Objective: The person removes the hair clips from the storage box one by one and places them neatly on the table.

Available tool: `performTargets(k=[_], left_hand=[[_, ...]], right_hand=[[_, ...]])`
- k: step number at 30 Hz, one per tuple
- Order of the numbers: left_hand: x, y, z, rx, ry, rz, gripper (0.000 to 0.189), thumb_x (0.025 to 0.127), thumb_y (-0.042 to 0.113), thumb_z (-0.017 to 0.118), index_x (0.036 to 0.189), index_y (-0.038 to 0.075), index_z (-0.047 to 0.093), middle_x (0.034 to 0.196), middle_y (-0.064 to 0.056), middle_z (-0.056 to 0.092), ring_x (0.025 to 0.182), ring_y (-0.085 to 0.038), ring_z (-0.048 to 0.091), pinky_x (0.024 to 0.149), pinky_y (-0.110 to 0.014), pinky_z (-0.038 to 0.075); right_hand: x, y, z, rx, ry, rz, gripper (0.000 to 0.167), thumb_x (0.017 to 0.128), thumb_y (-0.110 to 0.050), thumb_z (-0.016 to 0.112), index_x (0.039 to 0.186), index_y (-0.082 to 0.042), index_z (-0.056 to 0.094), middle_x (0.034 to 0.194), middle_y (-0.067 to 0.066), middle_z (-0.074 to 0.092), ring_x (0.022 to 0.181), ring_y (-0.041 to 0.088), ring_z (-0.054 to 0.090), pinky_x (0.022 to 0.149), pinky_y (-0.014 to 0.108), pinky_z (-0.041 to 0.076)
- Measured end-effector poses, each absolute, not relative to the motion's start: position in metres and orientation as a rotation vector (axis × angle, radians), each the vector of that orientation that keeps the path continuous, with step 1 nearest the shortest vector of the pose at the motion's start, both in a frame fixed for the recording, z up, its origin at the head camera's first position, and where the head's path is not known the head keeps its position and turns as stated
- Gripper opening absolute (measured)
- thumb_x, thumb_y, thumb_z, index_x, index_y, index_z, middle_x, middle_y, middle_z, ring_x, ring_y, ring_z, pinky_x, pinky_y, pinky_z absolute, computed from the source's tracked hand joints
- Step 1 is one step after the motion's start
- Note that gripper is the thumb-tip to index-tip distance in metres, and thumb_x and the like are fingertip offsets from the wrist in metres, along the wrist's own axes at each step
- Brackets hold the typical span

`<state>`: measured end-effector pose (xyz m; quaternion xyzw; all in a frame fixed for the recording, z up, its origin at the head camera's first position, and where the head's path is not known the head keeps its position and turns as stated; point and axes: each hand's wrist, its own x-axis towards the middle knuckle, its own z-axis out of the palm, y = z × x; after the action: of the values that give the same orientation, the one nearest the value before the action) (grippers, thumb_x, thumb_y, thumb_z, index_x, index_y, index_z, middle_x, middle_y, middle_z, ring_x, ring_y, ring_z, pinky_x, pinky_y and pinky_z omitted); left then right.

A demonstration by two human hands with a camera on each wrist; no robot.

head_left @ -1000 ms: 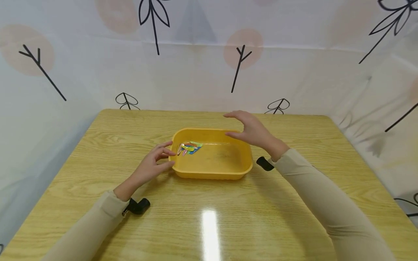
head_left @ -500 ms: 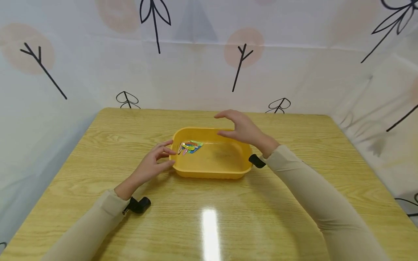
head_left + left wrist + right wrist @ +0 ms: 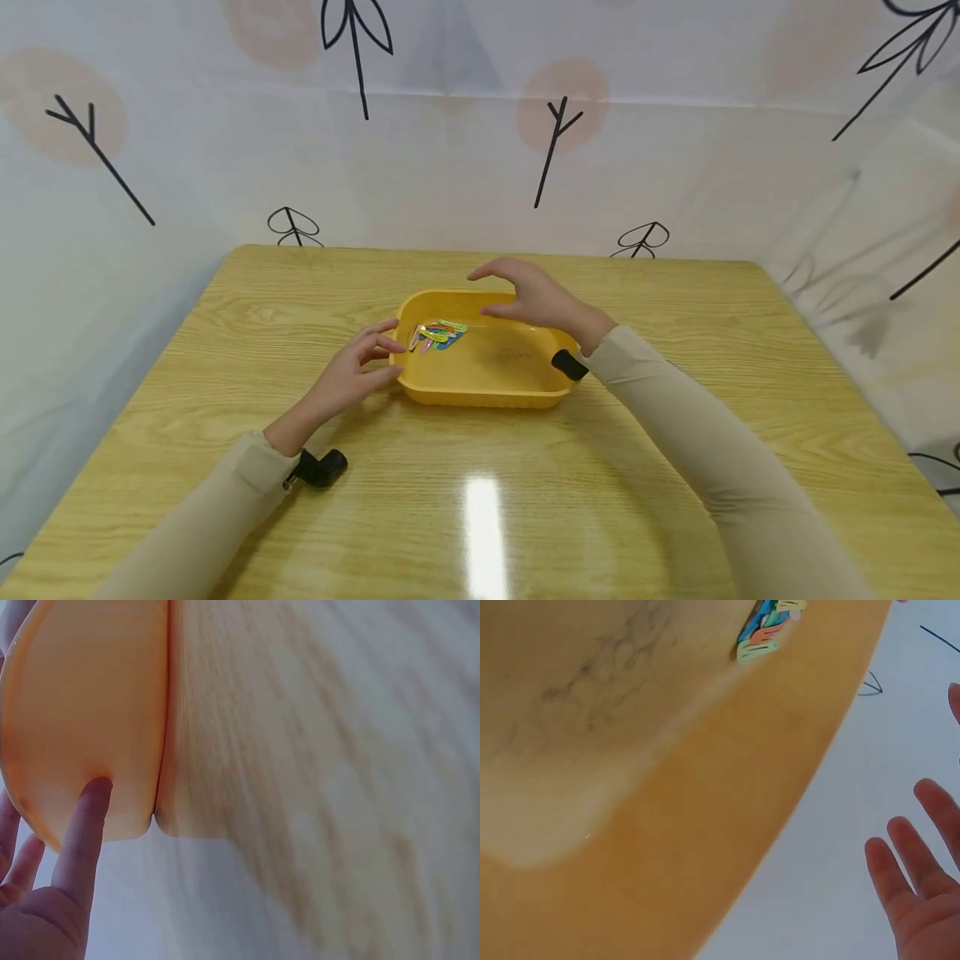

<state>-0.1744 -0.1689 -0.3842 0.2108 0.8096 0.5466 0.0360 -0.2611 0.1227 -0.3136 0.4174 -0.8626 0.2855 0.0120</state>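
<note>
My left hand (image 3: pixel 352 372) holds the left end of a yellow plastic tray (image 3: pixel 480 398), with fingers reaching over the rim. In the left wrist view one fingertip (image 3: pixel 97 787) rests against the tray's outer wall. Above the back right part of the tray hovers my right hand (image 3: pixel 540 298), holding nothing, its thumb and fingers curved and spread apart. A small heap of colourful snap hair clips (image 3: pixel 437 334) lies inside at the left, close to my left fingertips. The right wrist view also catches the hair clips (image 3: pixel 765 634) by the tray wall and several spread fingers (image 3: pixel 911 855).
The tray stands on a wood-grain table (image 3: pixel 390 500) with a bright light reflection near the front. A white cloth (image 3: pixel 450 183) with plant drawings hangs behind it. Each wrist wears a black camera mount (image 3: pixel 321 469). Dark cables (image 3: pixel 933 458) show at the far right.
My right hand has moved left over the tray, nearer to the hair clips, keeping its curved shape. My left hand stays at the tray's left end, and the clips lie in the same place.
</note>
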Motion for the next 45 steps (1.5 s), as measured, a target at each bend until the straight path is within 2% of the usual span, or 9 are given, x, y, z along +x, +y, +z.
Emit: performTargets(k=[11,18,28,37,45], left_hand=[[-0.174,-0.168,-0.383,0.628,2.479,1.67,0.025,0.089,0.01,0.064,0.108,-0.006,0.057,0.146,-0.013,0.03,0.116,-0.038,0.046,0.091,-0.048,0.047],[-0.173,-0.168,-0.383,0.626,2.476,1.673,0.025,0.089,0.009,0.064,0.108,-0.005,0.057,0.146,-0.013,0.03,0.116,-0.038,0.046,0.09,-0.048,0.047],[-0.173,-0.169,-0.385,0.616,2.49,1.653,0.025,0.089,0.012,0.065,0.107,-0.004,0.058,0.146,-0.01,0.03,0.116,-0.039,0.046,0.09,-0.048,0.047],[-0.175,-0.169,-0.384,0.633,2.487,1.659,0.026,0.088,0.011,0.065,0.107,-0.006,0.058,0.146,-0.012,0.03,0.116,-0.038,0.047,0.09,-0.047,0.047],[-0.174,-0.169,-0.384,0.621,2.487,1.658,0.026,0.088,0.011,0.064,0.107,-0.005,0.058,0.146,-0.012,0.03,0.116,-0.038,0.047,0.091,-0.047,0.046]], right_hand=[[-0.269,0.108,-0.324,1.443,-2.698,0.959,0.041,0.083,-0.009,0.07,0.121,-0.002,0.058,0.123,0.009,0.056,0.116,0.024,0.048,0.098,0.039,0.039],[-0.276,0.099,-0.336,1.531,-2.706,1.013,0.037,0.083,-0.002,0.069,0.118,0.002,0.059,0.121,0.011,0.057,0.113,0.03,0.05,0.096,0.044,0.041],[-0.278,0.092,-0.342,1.635,-2.761,0.838,0.034,0.084,0.001,0.065,0.118,-0.001,0.06,0.12,0.01,0.058,0.115,0.024,0.05,0.099,0.034,0.04],[-0.288,0.085,-0.351,1.775,-2.748,0.775,0.032,0.084,0.004,0.064,0.116,-0.002,0.062,0.118,0.008,0.06,0.112,0.023,0.052,0.098,0.032,0.041],[-0.295,0.068,-0.356,1.888,-2.69,0.645,0.025,0.086,0.0,0.063,0.111,-0.002,0.065,0.112,0.007,0.063,0.107,0.02,0.056,0.096,0.03,0.042]])
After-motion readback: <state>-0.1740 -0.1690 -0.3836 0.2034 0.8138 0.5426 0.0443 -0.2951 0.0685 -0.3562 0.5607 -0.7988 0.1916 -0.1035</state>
